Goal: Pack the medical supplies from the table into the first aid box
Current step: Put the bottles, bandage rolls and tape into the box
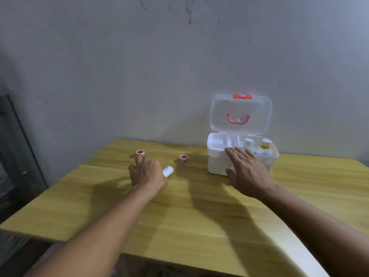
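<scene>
The white first aid box stands at the table's far right with its clear lid raised; several bottles, one with a yellow body, sit in its right side. My right hand hovers flat and open in front of the box, fingers over its near rim. My left hand is curled around one end of a small white tube lying at table level. Two small red-and-white tape rolls stand on the table: one just beyond my left fingers, the other between tube and box.
The yellow wooden table runs up to a grey wall behind. A dark panel leans at the far left beyond the table's edge. The table's near edge lies close under my forearms.
</scene>
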Demonstrator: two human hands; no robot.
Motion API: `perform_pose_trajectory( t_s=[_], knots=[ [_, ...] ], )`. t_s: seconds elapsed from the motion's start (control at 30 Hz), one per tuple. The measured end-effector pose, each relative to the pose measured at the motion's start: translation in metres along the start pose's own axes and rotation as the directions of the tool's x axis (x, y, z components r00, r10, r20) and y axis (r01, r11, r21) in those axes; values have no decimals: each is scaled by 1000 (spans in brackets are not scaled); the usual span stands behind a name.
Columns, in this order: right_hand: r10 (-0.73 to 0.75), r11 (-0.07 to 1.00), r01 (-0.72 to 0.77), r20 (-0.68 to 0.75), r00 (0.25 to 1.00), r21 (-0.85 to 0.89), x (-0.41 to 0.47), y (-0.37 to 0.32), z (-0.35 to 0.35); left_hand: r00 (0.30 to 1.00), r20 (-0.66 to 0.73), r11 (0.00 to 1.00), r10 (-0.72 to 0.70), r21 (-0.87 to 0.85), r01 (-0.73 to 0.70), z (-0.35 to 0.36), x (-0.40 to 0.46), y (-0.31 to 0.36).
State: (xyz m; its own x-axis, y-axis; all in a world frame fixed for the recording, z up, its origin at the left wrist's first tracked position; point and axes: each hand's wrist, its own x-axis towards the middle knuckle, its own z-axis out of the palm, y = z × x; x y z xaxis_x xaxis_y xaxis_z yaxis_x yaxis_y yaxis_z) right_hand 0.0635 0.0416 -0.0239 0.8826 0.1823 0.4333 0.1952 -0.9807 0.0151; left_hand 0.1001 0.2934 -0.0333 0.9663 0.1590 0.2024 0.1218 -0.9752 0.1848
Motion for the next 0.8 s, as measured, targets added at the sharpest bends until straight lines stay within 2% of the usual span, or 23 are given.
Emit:
perform_pose_trajectory(
  t_s=[0.07,0.13,0.2,0.37,0.5,0.63,0.8],
  knots=[
    [0,1000,0,0,1000,2,0,0,0,999,24,998,-45,-48,46,7,13,-10],
    [-9,1000,9,-3,1000,7,0,2,0,992,80,972,-100,-207,115,10,21,-14],
    [-20,999,20,-20,1000,29,-2,4,0,992,83,954,-91,-277,110,10,23,-10],
    [59,994,-37,-223,973,99,-14,26,5,999,-39,904,31,-425,-45,-7,32,33],
    [91,996,-83,-227,970,44,-25,45,11,982,-92,792,165,-581,-188,-36,44,95],
    [79,996,-83,-201,976,-13,-30,55,18,951,-99,799,293,-521,-300,-48,58,149],
    [81,996,-85,-200,977,-9,-29,57,18,949,44,838,313,-484,-254,-33,76,180]
  ],
)
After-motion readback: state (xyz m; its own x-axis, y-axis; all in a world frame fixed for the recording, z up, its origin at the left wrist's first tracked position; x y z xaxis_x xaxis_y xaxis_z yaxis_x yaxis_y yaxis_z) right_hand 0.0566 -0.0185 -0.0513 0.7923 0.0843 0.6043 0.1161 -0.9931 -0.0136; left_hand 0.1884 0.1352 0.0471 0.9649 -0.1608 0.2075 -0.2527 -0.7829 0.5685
